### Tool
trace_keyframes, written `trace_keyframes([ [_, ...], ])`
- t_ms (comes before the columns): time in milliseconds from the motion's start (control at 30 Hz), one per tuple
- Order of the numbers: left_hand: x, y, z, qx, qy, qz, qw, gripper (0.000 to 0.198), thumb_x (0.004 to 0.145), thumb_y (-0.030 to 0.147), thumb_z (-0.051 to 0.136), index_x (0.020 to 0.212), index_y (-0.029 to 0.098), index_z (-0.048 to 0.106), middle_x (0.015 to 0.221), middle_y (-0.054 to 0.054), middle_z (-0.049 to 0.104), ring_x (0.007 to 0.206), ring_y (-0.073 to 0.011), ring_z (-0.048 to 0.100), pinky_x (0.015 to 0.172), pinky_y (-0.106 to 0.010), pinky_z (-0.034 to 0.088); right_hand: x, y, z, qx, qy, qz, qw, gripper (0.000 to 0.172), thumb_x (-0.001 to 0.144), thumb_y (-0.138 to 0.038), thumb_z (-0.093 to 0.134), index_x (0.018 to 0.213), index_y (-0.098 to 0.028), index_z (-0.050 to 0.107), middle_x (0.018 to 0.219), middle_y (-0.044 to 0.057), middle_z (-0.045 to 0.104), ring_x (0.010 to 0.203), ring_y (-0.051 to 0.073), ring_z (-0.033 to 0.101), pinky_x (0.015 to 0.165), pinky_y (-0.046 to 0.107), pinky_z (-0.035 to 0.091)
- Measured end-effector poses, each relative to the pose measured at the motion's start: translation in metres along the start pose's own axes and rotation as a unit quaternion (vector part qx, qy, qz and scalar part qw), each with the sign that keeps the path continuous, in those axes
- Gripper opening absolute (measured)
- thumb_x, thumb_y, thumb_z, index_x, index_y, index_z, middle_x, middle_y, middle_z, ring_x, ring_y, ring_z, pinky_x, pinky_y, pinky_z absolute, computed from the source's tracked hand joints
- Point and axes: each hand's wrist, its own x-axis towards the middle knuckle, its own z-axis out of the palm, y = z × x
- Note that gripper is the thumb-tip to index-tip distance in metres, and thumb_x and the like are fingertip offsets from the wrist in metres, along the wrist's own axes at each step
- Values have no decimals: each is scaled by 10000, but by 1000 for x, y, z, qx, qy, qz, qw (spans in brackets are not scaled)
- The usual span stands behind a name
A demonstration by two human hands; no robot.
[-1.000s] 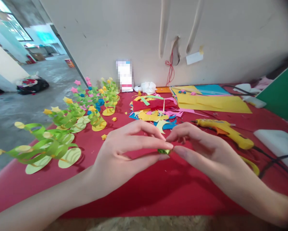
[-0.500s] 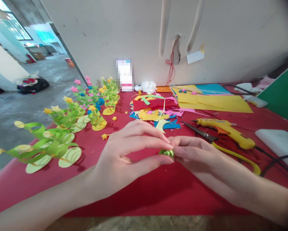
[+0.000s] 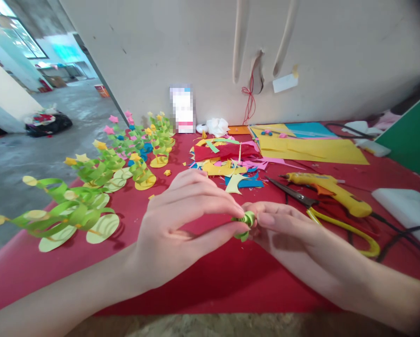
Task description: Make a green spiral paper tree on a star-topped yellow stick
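Note:
Between my two hands is a small curled green paper strip [image 3: 249, 218], coiled into tight loops, with one loop hanging down. My left hand [image 3: 188, 220] pinches it from the left between thumb and fingertips. From the right, my right hand [image 3: 287, 227] grips the coil with thumb and forefinger; its other fingers are partly hidden behind. To the left stand several green paper spirals [image 3: 60, 199] on round pale bases [image 3: 102, 228], topped with ovals or stars. A small yellow paper star [image 3: 167, 172] lies beyond my left hand.
Scissors [image 3: 303, 199] with yellow handles and a yellow glue gun [image 3: 331, 185] lie right of my hands on the red table [image 3: 210, 290]. Coloured paper scraps [image 3: 227, 154] are heaped ahead. Yellow sheets [image 3: 308, 150], a phone [image 3: 182, 109] and a white block [image 3: 406, 208] stand farther off.
The green coil has loosened and shows more loops, one now hanging below my fingertips. My left hand has shifted slightly left, covering more of a second yellow star.

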Motion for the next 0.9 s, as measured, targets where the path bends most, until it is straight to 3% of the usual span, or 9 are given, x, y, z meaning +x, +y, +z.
trace_keyframes([
  [200,-1,0,1,2,-4,11,1000,161,684,130,713,810,203,644,778,10,673,728,-151,580,794,-334,423,-2,0,1,7,-15,30,999,95,799,-250,572,768,-194,643,745,-10,541,754,115,468,783,261,363],
  [400,0,2,-3,29,-3,19,999,203,720,60,630,861,207,637,810,7,684,754,-158,586,776,-342,438,-1,-4,1,17,-20,25,999,156,775,-267,586,634,-203,597,687,-1,479,701,137,440,735,293,372],
  [533,2,2,-5,75,-5,39,996,192,706,63,636,840,199,633,786,5,685,741,-163,584,768,-350,445,0,-3,-1,-9,-19,13,1000,117,746,-308,607,651,-240,610,703,13,499,723,168,452,738,313,379],
  [767,1,1,-2,73,-31,29,996,159,698,70,644,815,178,635,756,-5,680,715,-162,572,758,-347,449,0,-1,1,-10,-5,7,1000,98,810,-197,531,722,-186,571,740,-4,506,744,122,455,754,252,358],
  [900,1,1,-1,78,-33,26,996,151,697,77,643,808,179,638,752,-4,679,720,-165,568,760,-353,447,-1,-1,2,-42,14,-1,999,78,811,-219,534,749,-182,564,780,5,525,799,133,469,761,251,359],
])
